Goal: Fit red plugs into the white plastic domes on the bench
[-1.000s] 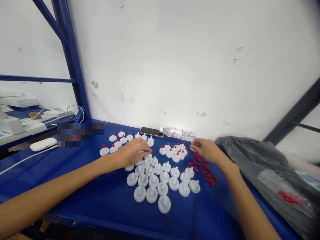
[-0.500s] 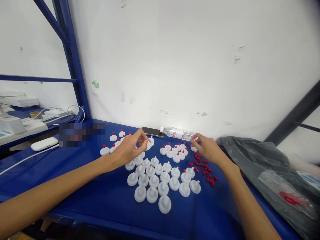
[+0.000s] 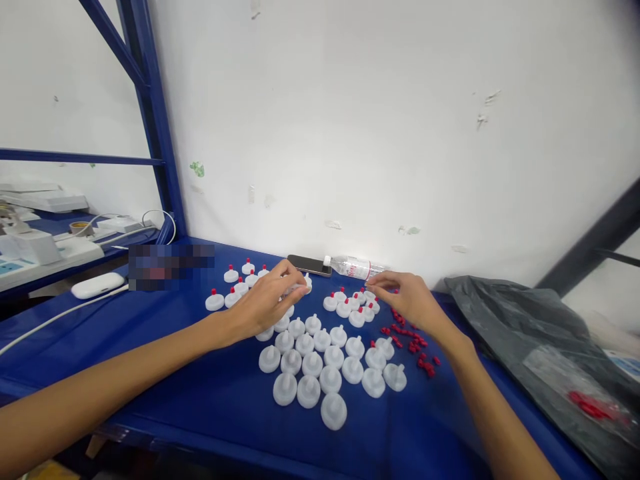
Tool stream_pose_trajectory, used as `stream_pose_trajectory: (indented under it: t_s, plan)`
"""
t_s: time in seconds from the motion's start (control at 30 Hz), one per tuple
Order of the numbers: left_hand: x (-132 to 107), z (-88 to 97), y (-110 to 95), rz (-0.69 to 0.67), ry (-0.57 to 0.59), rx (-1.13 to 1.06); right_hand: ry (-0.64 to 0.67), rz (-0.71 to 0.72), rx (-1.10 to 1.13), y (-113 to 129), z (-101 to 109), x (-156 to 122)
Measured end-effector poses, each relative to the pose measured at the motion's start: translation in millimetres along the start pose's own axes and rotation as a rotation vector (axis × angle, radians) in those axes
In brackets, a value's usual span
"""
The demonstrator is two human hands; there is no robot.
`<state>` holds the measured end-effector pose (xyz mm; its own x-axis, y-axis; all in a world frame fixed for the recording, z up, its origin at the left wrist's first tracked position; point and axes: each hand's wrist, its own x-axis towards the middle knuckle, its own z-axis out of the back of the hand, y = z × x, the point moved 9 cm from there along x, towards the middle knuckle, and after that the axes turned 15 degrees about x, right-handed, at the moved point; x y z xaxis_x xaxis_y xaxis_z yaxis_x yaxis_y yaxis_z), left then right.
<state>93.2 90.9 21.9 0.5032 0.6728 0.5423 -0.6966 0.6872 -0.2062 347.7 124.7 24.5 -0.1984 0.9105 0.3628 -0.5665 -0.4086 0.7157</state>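
My left hand is closed, thumb and fingers pinching a white nozzle cap that they partly cover. Right beside its fingertips stands another bare white cap. My right hand pinches at the back of a small cluster of red-tipped white caps. A white cap shows just under those fingertips, its top hidden by them. Many bare white caps stand upright in loose rows in front of my hands. Loose small red tips lie scattered below my right hand.
More red-tipped caps stand at the left. A phone and a clear plastic bottle lie by the wall. A grey plastic bag covers the right side. A white case and cable lie at the far left.
My right hand has moved left with a white cap, from beside the red-tipped cluster to its back edge. My left hand has shifted slightly, with a white cap now between its fingers.
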Motion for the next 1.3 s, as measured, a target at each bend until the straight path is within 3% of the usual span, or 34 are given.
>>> stream_pose_trajectory:
  t_s: [0.17, 0.5, 0.73, 1.3]
  plan:
    - [-3.0, -3.4, 1.1, 0.042, 0.033, 0.005, 0.037, 0.069, 0.056, 21.0, -20.3, -2.9]
    - [-0.6, -9.2, -2.3, -0.090, -0.027, -0.093, 0.155, 0.153, 0.148, 50.1, -64.9, -11.0]
    - [-3.6, -4.2, -15.1, -0.172, -0.095, -0.156, 0.145, 0.183, 0.198, 55.4, -75.2, -12.5]
    - [-1.6, -1.9, -5.5, -0.063, -0.109, -0.180, 0.116, 0.153, 0.282, 57.4, -75.5, -15.1]
